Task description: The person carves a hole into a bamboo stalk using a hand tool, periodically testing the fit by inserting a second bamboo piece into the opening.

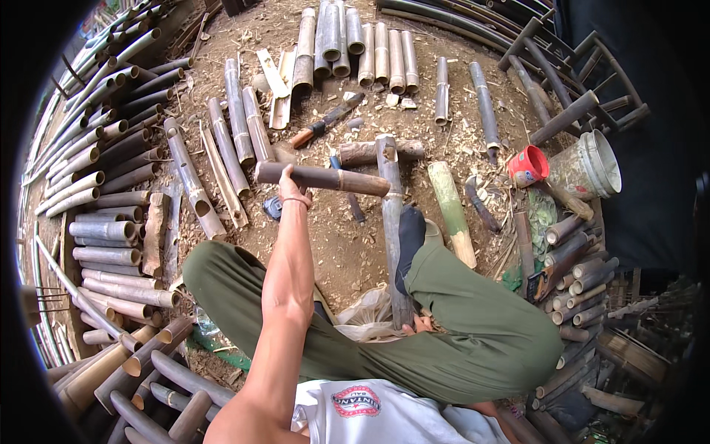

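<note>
Your left hand [293, 186], fingers wrapped tight, holds the short brown bamboo club [322, 178] at frame centre, left of its middle. Judged stiff, fairly heavy. Your right hand [418, 323] steadies the upright grey bamboo pole [390, 200]; finger state unclear.

The brown dirt ground [347, 244], covered with wood chips, carries many cut grey-brown bamboo tubes [237, 111] in rows. A long knife with orange handle [325, 122], a small red plastic cup [527, 164] and a dirty white plastic bucket [588, 166] also rest on it.
</note>
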Available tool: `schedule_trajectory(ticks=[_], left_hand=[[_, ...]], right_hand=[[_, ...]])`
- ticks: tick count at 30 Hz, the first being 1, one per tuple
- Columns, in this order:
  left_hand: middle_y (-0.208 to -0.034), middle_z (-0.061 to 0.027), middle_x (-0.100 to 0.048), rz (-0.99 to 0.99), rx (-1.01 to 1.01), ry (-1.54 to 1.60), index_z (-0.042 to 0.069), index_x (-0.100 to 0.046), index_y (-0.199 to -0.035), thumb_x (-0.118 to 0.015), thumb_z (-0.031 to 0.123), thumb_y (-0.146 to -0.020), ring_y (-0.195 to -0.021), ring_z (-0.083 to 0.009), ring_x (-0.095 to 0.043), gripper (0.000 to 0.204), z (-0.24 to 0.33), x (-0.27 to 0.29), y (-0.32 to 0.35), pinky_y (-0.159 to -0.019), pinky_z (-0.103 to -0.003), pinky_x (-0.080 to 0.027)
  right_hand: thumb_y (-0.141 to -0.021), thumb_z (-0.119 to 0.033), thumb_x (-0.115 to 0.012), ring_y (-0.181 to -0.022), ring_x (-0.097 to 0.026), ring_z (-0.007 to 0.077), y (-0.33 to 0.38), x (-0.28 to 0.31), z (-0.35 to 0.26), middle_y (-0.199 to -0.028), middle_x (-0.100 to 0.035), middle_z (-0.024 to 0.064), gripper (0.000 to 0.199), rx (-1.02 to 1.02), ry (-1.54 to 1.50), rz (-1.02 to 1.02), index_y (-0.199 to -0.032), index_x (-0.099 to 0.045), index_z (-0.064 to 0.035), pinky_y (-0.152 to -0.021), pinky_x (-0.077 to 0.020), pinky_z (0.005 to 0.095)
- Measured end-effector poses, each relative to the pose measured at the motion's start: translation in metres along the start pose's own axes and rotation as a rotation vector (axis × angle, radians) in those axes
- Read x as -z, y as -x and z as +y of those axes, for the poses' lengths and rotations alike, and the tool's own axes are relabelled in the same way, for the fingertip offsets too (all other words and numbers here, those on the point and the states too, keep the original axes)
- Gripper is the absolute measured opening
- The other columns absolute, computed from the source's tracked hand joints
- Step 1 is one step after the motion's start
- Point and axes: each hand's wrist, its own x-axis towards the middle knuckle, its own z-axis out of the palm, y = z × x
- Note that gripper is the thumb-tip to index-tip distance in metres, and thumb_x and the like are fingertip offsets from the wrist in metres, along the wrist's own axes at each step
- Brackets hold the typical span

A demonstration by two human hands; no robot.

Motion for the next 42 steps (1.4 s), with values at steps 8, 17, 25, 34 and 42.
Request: schedule_trajectory(ticks=[8, 17, 25, 34, 42], left_hand=[[-0.103, -0.0194, -0.060, -0.654, -0.777, -0.662, 0.003, -0.040, -0.122, -0.083, 0.029, -0.068, -0.096, -0.0277, -0.063, 0.074, -0.037, -0.141, 0.167, -0.085, -0.040, -0.054], [-0.102, -0.0160, -0.064, -1.070, -0.728, -0.797, 0.006, -0.056, -0.111, -0.082, 0.029, -0.062, -0.095, -0.0322, -0.065, 0.060, -0.065, -0.166, 0.135, -0.084, -0.040, -0.053], [-0.096, -0.0161, -0.063, -0.883, -0.904, -0.671, 0.006, -0.057, -0.109, -0.084, 0.026, -0.056, -0.090, -0.0385, -0.063, 0.063, -0.113, -0.160, 0.122, -0.082, -0.045, -0.050], [-0.095, -0.0146, -0.060, -0.846, -0.949, -0.632, 0.004, -0.058, -0.107, -0.081, 0.018, -0.057, -0.090, -0.0358, -0.059, 0.056, -0.115, -0.162, 0.139, -0.082, -0.042, -0.045], [-0.090, -0.0135, -0.061, -0.968, -0.952, -0.666, 0.004, -0.058, -0.101, -0.080, 0.018, -0.053, -0.089, -0.0352, -0.060, 0.054, -0.114, -0.150, 0.147, -0.081, -0.043, -0.046]], right_hand=[[-0.092, -0.028, -0.064, -0.116, -0.055, 0.0264, 0.053, 0.024, 0.036, -0.128, -0.056, 0.0169, 0.060, 0.017, 0.033, -0.224, -0.140, -0.045, 0.0000, -0.099, -0.0445, 0.0357], [-0.069, -0.050, -0.085, -0.134, -0.041, 0.0307, -0.003, 0.261, -0.241, -0.145, -0.041, 0.0198, 0.116, 1.080, -0.813, 0.259, -0.152, -0.020, -0.0017, -0.111, -0.0328, 0.0446], [-0.076, -0.028, -0.070, -0.093, -0.052, 0.0232, -0.047, 0.247, -0.277, -0.098, -0.052, 0.0102, 0.060, 1.169, -1.016, 0.255, -0.125, -0.041, -0.0066, -0.089, -0.0442, 0.0422], [-0.077, -0.041, -0.077, -0.091, -0.057, 0.0258, -0.042, 0.263, -0.270, -0.094, -0.054, 0.0121, 0.064, 1.214, -0.966, 0.232, -0.116, -0.041, -0.0053, -0.089, -0.0425, 0.0483], [-0.076, -0.053, -0.076, -0.086, -0.058, 0.0257, -0.013, 0.245, -0.263, -0.095, -0.055, 0.0125, 0.071, 1.252, -0.914, 0.381, -0.116, -0.041, -0.0044, -0.086, -0.0452, 0.0457]])
